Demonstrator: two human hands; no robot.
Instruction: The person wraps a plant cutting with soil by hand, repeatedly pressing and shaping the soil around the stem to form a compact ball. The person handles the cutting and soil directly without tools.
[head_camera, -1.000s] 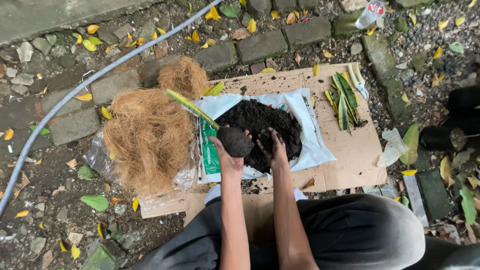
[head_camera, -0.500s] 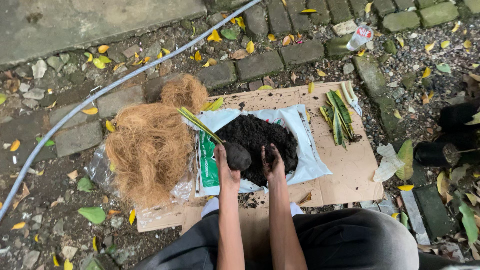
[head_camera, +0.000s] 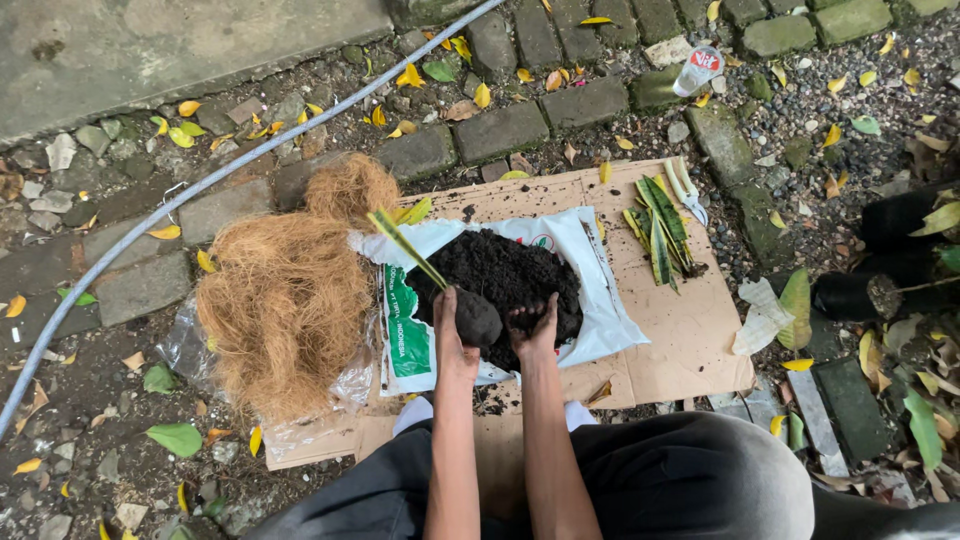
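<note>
Both forearms reach forward, left hand (head_camera: 452, 325) cupped, right hand (head_camera: 533, 327) seemingly open.

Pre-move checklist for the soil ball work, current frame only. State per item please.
1. Soil ball in left hand grip: ok, held above the pile.
2. Leaf cutting seated in the ball: ok, it sticks out up and to the left.
3. Right hand free to scoop: ok, open, palm up beside the ball, dirty with soil.
4. Soil pile contained on the white bag: ok, only crumbs on the cardboard.
5. Coconut fibre near the left hand: ok, heap lies left of the bag.
6. Ball firmness: cannot tell.
</note>
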